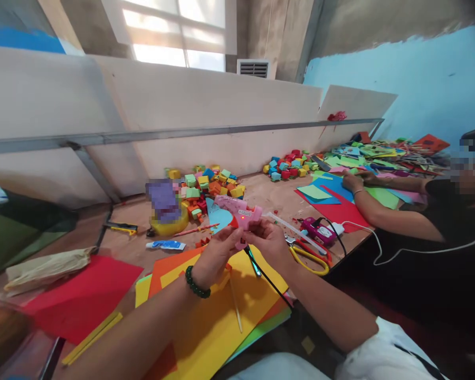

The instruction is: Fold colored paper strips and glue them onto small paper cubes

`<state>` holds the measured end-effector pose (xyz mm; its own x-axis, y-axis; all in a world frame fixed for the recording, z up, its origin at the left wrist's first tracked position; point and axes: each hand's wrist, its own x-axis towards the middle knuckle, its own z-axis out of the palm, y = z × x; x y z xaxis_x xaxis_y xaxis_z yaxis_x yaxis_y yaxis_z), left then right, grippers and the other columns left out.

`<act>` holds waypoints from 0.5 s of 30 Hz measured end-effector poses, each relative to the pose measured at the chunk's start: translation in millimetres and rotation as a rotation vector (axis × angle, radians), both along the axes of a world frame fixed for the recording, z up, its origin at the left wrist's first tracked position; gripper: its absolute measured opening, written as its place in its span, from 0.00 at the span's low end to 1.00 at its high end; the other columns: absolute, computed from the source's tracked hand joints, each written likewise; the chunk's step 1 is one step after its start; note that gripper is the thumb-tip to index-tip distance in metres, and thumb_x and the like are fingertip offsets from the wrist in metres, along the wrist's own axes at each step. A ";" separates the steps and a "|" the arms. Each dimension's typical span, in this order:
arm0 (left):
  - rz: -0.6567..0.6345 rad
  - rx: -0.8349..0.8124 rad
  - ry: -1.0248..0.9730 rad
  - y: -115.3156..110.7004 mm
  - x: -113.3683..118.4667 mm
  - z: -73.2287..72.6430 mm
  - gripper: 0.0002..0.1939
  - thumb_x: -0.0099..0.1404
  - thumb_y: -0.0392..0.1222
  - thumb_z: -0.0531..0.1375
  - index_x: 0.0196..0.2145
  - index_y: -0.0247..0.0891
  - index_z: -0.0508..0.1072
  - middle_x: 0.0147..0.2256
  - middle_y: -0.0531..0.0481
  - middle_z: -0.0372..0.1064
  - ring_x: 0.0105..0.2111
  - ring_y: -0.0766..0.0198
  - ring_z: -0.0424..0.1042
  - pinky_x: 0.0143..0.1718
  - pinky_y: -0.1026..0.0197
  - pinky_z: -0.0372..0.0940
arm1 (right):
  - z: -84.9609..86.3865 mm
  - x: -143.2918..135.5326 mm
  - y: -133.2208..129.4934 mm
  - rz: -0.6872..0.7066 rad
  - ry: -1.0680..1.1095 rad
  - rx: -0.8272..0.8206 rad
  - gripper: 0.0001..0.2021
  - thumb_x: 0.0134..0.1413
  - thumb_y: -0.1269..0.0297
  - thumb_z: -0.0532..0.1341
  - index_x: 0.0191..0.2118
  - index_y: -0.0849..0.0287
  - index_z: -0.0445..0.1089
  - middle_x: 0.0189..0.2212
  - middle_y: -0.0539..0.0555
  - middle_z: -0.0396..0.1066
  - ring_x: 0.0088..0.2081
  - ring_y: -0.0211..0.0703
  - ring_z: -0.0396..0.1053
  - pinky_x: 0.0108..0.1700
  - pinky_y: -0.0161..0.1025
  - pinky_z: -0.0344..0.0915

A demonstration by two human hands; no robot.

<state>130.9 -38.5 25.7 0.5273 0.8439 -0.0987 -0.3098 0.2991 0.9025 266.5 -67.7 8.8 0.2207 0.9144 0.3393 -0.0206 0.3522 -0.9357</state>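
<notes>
In the head view, a pink glue gun (231,205) with a small lit red light is held up over the table, its nozzle pointing left. My left hand (217,252) has its fingers closed around the lower handle. Against the handle's other side, my right hand (269,244) is closed too. A translucent glue stick (296,230) extends to the right from behind the gun. Its black cord (271,282) runs down past sheets of yellow paper (206,327). A thin wooden stick (236,305) lies below my hands, near a partly hidden orange piece.
Coloured paper cubes (209,184) are heaped at the back. A blue-white tube (165,245) and a yellow cutter (122,228) lie left. Yellow-handled scissors (311,263) and a purple power strip (319,231) lie right. A co-worker's hands (354,182) handle paper farther right.
</notes>
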 end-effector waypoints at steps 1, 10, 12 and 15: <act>0.018 -0.042 -0.007 -0.8 0.5 0.5 0.22 0.41 0.56 0.73 0.29 0.39 0.77 0.31 0.51 0.73 0.32 0.64 0.71 0.39 0.59 0.66 | -1.7 -3.5 0.0 0.015 0.010 0.005 0.19 0.42 0.50 0.70 0.36 0.58 0.71 0.31 0.53 0.76 0.33 0.42 0.75 0.38 0.41 0.74; -0.057 -0.071 -0.125 -3.1 -4.4 -6.1 0.17 0.43 0.49 0.74 0.28 0.37 0.77 0.26 0.53 0.72 0.27 0.67 0.68 0.34 0.63 0.64 | -13.8 -21.1 -48.0 -0.021 -0.511 0.079 0.27 0.57 0.62 0.61 0.62 0.55 0.58 0.53 0.60 0.69 0.49 0.49 0.71 0.49 0.48 0.72; -0.065 -0.108 -0.096 -4.7 -4.6 -5.4 0.18 0.40 0.49 0.75 0.26 0.36 0.78 0.26 0.52 0.74 0.28 0.67 0.69 0.33 0.64 0.63 | -9.0 -15.4 -71.1 -0.081 -0.746 0.126 0.27 0.55 0.64 0.63 0.61 0.55 0.62 0.52 0.61 0.70 0.48 0.52 0.72 0.49 0.50 0.72; -0.036 -0.135 -0.055 -5.2 -5.2 -0.4 0.20 0.35 0.50 0.76 0.24 0.36 0.78 0.26 0.50 0.75 0.27 0.68 0.69 0.32 0.65 0.61 | 9.9 -0.9 -99.2 -0.109 -0.886 0.249 0.16 0.57 0.69 0.62 0.50 0.49 0.71 0.38 0.54 0.77 0.38 0.46 0.75 0.43 0.46 0.73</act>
